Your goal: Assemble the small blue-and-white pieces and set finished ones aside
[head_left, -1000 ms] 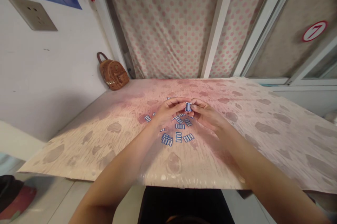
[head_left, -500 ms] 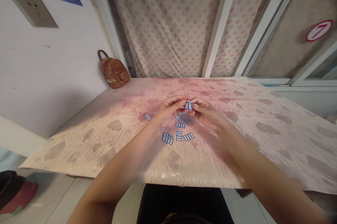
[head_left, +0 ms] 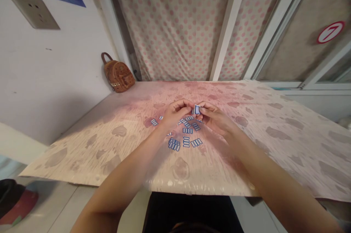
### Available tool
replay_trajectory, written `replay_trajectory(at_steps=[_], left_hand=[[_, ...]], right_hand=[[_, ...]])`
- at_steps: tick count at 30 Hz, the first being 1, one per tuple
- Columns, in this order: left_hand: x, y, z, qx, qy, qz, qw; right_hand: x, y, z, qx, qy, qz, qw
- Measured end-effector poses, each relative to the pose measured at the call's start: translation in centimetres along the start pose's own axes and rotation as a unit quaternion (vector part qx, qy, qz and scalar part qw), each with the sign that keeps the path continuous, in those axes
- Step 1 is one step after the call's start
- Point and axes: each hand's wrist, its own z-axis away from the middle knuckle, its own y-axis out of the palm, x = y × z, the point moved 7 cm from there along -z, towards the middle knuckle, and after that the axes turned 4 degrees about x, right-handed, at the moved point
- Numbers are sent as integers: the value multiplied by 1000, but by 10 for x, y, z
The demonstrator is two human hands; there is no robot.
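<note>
Above the middle of the table, my right hand (head_left: 212, 113) pinches a small blue-and-white striped card (head_left: 197, 109), possibly several stacked together, between thumb and fingers. Right beside it, my left hand (head_left: 179, 110) has its thumb and forefinger closed at the left edge of the card; what lies between those fingertips is too small to make out. Below the hands, similar flat striped pieces lie scattered: a bunched group (head_left: 174, 144), an upright one (head_left: 186, 141), a slanted one (head_left: 196, 142) and one (head_left: 188, 130) higher up. My left hand and forearm may cover more of them.
A patterned cloth (head_left: 181, 169) covers the table. A brown backpack-shaped bag (head_left: 120, 75) leans by the wall at the back left. Behind the table hangs a dotted curtain (head_left: 175, 25). A dark and red container (head_left: 16, 203) stands on the floor at left.
The card in my right hand shows more of its striped face and stands taller. My left fingertips have drawn slightly left of it. The scattered pieces lie as before.
</note>
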Motion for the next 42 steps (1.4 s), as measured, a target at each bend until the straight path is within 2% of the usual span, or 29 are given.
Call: replay_trajectory(at_steps=[14,33,42], left_hand=[[2,1,1,-13,-21,21,999],[6,0,-1,7,-27,37,999],[-3,7,3,54,-15,-5,998]], right_hand=[[2,0,0,2,-8,12,1000],[1,2,1,3,-2,-11,1000],[5,3,1,-6,-13,0,1000]])
